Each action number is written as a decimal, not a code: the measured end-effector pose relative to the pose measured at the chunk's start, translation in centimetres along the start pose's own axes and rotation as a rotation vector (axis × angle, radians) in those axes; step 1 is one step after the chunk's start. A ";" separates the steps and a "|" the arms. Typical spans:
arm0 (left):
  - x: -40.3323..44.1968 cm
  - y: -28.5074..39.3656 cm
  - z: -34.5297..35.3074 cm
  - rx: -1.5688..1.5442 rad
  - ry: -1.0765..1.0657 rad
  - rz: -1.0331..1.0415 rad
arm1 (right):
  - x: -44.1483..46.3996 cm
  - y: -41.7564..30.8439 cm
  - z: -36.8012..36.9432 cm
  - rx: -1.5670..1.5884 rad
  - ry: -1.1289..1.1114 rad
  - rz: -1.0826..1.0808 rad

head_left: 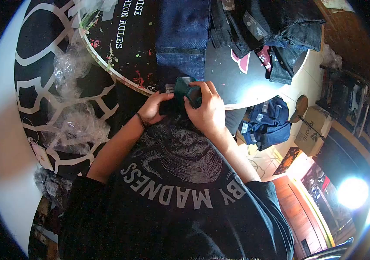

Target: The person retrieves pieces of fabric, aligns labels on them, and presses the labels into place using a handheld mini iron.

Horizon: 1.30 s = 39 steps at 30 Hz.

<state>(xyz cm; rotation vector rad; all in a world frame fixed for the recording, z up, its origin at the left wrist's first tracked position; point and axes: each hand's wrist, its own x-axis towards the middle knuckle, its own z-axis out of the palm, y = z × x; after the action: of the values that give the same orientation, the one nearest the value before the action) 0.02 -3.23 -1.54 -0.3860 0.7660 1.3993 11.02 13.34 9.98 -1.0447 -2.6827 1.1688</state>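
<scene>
Left forearm [119, 149] and right forearm [237, 154] converge forward. Right hand [209, 110]: fingers [211, 88] curled, thumb [188, 105] opposed, in a grip. Left hand [152, 108]: thumb extended inward, fingers partly hidden.

At centre far, a long folded navy cloth [181, 24] shows a fine tone-on-tone texture. At its near end is a glossy, dark teal-green block-shaped object [183, 83]. The round black tabletop [135, 47] has a pale rim, white lettering, red and green splatters on the left and a pink-and-white outlined shape on the right. Far right, the folded cloth garments [291, 15] are black. Beyond the rim to the right, a bundled fabric heap [269, 123] is navy with pale labels, beside a brown cardboard box [313, 130] with dark print. On the left, a black surface [42, 26] carries a white web-like pattern. Nearest, a black cotton T-shirt [180, 227] bears a greyish-white drawing and lettering.
</scene>
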 end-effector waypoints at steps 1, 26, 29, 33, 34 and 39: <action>0.1 -0.1 -0.3 -0.002 0.058 -0.039 | 0.0 -0.1 0.0 0.007 0.002 0.006; -1.4 0.6 1.6 0.012 0.072 0.040 | -0.3 0.6 0.1 0.011 -0.009 -0.013; -1.6 0.7 2.3 0.078 0.112 0.056 | -0.3 0.6 0.1 0.009 -0.010 -0.013; -1.2 0.4 1.4 0.063 0.043 0.033 | -0.3 0.5 0.0 0.016 -0.008 -0.007; -1.0 0.3 1.0 0.038 0.028 0.025 | -0.3 0.4 -0.1 0.010 -0.013 0.000; -0.6 -0.1 -0.1 0.010 0.010 0.020 | -0.3 0.6 0.1 0.018 -0.012 -0.004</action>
<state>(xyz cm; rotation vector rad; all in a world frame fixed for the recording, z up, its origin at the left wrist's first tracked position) 0.13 -3.78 -1.27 -0.3793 0.7867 1.4126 11.61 13.40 9.58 -1.0320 -2.6765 1.2004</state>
